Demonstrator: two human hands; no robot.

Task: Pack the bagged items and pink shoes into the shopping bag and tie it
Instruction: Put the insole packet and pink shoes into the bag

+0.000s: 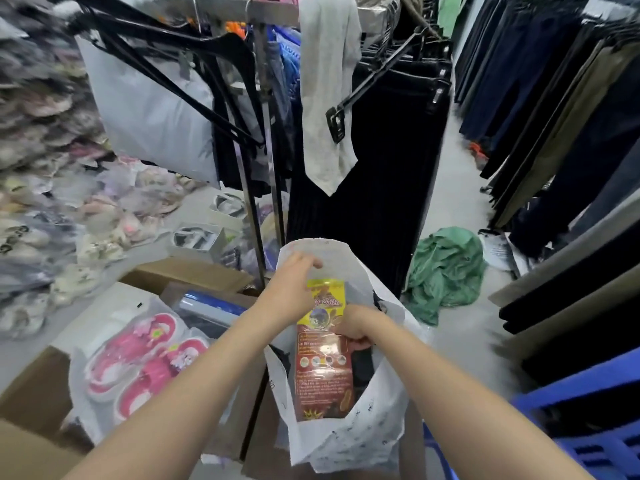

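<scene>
Two grips are busy: our left grip [294, 275] pinches the far rim of the shopping bag [346, 441], and our right grip [353, 329] is curled round one red-and-yellow packet [322, 362] standing inside that bag. We judge the packing underway: one pair of pink shoes [138, 362], in clear wrap, lies left of the bag, not yet packed, and the tying remains.

L forearm [194, 386] and R forearm [450, 386] are bare, reaching fwd and converging. L hand [294, 289] is further out, palm down, fingers curled, pinching far rim of shopping bag [346, 441]. R hand [353, 325] is lower, wrist bent down, curled round edge of packet [320, 362]; fingertips hidden.
</scene>
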